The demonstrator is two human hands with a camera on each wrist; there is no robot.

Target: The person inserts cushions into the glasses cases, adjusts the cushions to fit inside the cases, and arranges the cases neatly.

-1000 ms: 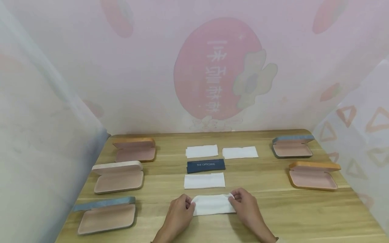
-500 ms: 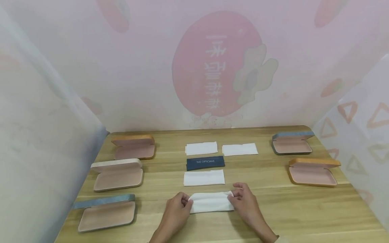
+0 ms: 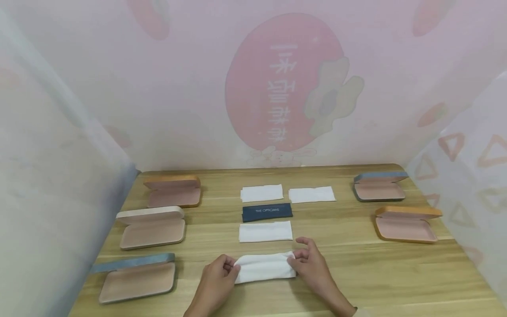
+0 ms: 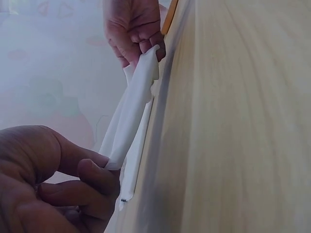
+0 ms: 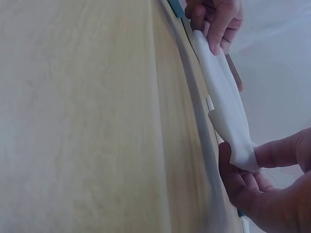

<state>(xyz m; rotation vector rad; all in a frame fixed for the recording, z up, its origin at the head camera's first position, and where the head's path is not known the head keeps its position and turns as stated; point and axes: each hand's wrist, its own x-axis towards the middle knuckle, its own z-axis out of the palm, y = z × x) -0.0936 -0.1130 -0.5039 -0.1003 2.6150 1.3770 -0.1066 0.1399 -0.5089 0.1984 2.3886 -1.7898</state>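
Held between both hands is a folded white cloth (image 3: pixel 264 267), stretched lengthwise near the table's front. My left hand (image 3: pixel 218 278) pinches its left end between thumb and fingers. At the other end, my right hand (image 3: pixel 314 268) pinches it, with one finger extended away from the cloth. In the left wrist view the cloth (image 4: pixel 133 107) hangs a little above the tabletop. The right wrist view shows the cloth (image 5: pixel 223 92) with a loose fold along its lower edge. Just behind it lies another folded white cloth (image 3: pixel 265 232) on the table.
A dark blue folded cloth (image 3: pixel 267 212) and two white ones, a left one (image 3: pixel 261 193) and a right one (image 3: pixel 311 194), lie farther back. Open glasses cases line the sides: orange (image 3: pixel 174 197), cream (image 3: pixel 152 232) and blue (image 3: pixel 136 281) left; blue (image 3: pixel 379 190) and orange (image 3: pixel 406 229) right.
Both hands have shifted slightly left with the white cloth between them. One finger of the right hand has straightened away from the cloth. The cases and other cloths have stayed put.
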